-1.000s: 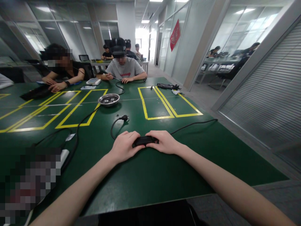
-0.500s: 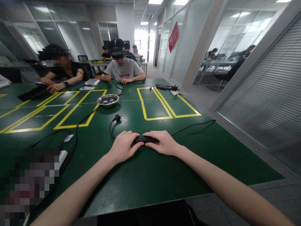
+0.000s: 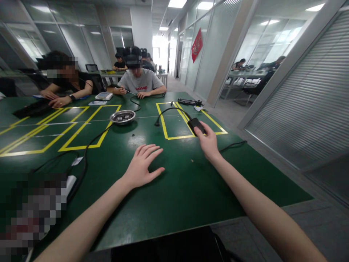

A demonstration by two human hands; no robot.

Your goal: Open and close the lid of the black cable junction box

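My right hand [image 3: 209,143] reaches forward and grips a black power adapter [image 3: 196,125] over the yellow-taped rectangle [image 3: 174,125] on the green table [image 3: 174,196]. The adapter's black cord [image 3: 170,110] arcs up and left to a plug end [image 3: 157,124], and another stretch of cord [image 3: 231,146] trails right of my wrist. My left hand [image 3: 143,165] lies flat on the table, fingers spread, holding nothing.
A metal bowl [image 3: 122,116] with small parts sits mid-table. Black cables [image 3: 84,160] run to a white power strip [image 3: 70,182] at left. Two people sit across the table. A black tool [image 3: 188,102] lies at the far right. The table's edge is close on the right.
Both hands were closed on the adapter near me. My right hand has carried it forward and right onto the yellow rectangle; my left hand let go and now rests open.
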